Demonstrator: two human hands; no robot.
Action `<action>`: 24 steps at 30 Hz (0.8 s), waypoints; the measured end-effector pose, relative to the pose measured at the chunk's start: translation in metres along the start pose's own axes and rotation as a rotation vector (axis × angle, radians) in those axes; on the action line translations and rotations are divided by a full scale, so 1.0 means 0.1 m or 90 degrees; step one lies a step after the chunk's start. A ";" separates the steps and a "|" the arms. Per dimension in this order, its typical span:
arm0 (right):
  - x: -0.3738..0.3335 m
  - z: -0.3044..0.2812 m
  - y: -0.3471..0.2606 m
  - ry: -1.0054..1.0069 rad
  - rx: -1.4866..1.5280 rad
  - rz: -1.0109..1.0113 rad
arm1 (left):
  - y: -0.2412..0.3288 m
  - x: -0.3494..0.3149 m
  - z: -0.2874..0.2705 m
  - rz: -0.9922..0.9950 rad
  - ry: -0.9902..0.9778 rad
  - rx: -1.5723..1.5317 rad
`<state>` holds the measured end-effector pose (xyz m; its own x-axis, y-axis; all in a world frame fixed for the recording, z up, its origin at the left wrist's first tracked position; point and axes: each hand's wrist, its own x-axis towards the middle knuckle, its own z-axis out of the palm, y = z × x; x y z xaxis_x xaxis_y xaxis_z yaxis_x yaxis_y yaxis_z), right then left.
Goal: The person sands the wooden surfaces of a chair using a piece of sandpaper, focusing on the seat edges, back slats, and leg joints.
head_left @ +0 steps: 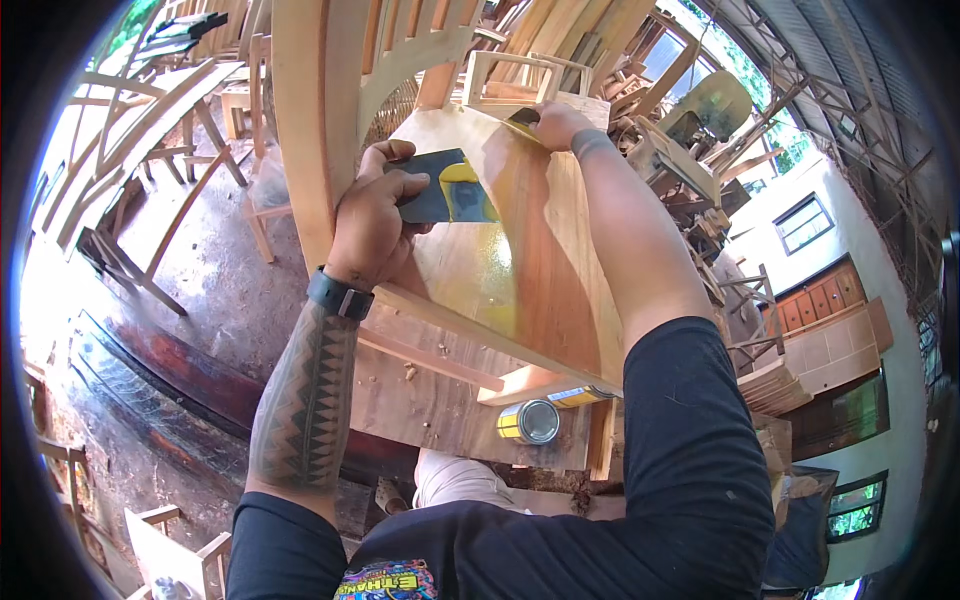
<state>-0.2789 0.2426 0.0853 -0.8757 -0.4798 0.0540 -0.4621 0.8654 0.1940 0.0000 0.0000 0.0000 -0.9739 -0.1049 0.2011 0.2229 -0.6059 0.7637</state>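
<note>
My left hand [372,215], with a dark watch band at its wrist, grips a flat dark spreader plate [425,192]. Glossy yellow paste [462,190] coats the plate's right end. Farther off, my right hand [562,127] pinches a thin scraper [524,120] smeared with yellow, its edge against the far part of a wooden chair seat [560,230]. Wet, shiny yellowish coating covers part of that seat, while other areas look dry and reddish-brown. The left hand is beside the chair's back post [300,130], above the seat.
Below the seat, a yellow-labelled can [530,422] with a metal lid stands on a wooden board [440,400], a second yellow-and-blue container [582,396] behind it. Stacked planks and chair parts [560,35] fill the far side. Curved wooden pieces [150,110] lie at the left.
</note>
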 end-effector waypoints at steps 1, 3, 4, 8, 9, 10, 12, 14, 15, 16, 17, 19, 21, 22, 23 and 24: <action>0.02 0.02 0.01 -0.007 -0.012 0.003 | 0.00 -0.01 0.01 -0.001 0.003 -0.002; 0.07 0.05 0.02 -0.010 -0.022 0.008 | 0.03 0.00 0.00 0.000 0.002 -0.002; 0.11 0.06 0.04 0.001 -0.022 0.003 | 0.05 0.02 0.00 0.005 -0.002 0.004; 0.19 0.10 0.11 0.018 -0.019 -0.023 | 0.04 0.07 -0.02 0.013 -0.012 0.006; 0.18 0.13 0.11 0.014 -0.019 -0.024 | 0.03 0.06 -0.02 0.010 -0.009 0.005; 0.16 0.15 0.11 0.015 -0.019 -0.024 | 0.02 0.05 -0.01 0.010 -0.004 0.004; 0.09 0.16 0.09 0.012 -0.019 -0.023 | 0.00 0.03 0.00 0.006 0.001 0.002; 0.01 0.13 0.02 -0.025 0.039 -0.072 | 0.00 0.01 0.01 0.004 0.011 -0.001; -0.03 0.10 -0.03 -0.027 0.038 -0.068 | 0.01 0.01 0.02 0.002 0.008 -0.003; -0.08 0.07 -0.09 -0.038 0.020 -0.074 | 0.00 0.01 0.04 -0.001 0.016 -0.009; -0.15 0.03 -0.14 -0.050 0.001 -0.078 | -0.01 0.01 0.06 -0.005 0.023 -0.016; -0.31 -0.04 -0.32 -0.055 -0.007 -0.096 | -0.02 0.02 0.02 -0.001 0.018 -0.016; -0.57 -0.11 -0.41 -0.060 -0.019 -0.110 | -0.04 0.02 0.00 0.003 0.009 -0.019; -0.71 -0.14 -0.45 -0.073 0.052 -0.134 | -0.03 0.01 -0.01 0.008 -0.014 -0.018; -0.85 -0.17 -0.50 -0.085 0.123 -0.159 | -0.02 -0.01 -0.04 0.014 -0.037 -0.016; -1.00 -0.23 -0.65 -0.085 0.126 -0.165 | -0.02 -0.04 -0.14 0.016 -0.033 -0.012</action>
<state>-0.1582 0.2308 0.0894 -0.7307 -0.6749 -0.1028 -0.6778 0.7352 -0.0092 0.0030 -0.0094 -0.0105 -0.9645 -0.0797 0.2519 0.2460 -0.6185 0.7463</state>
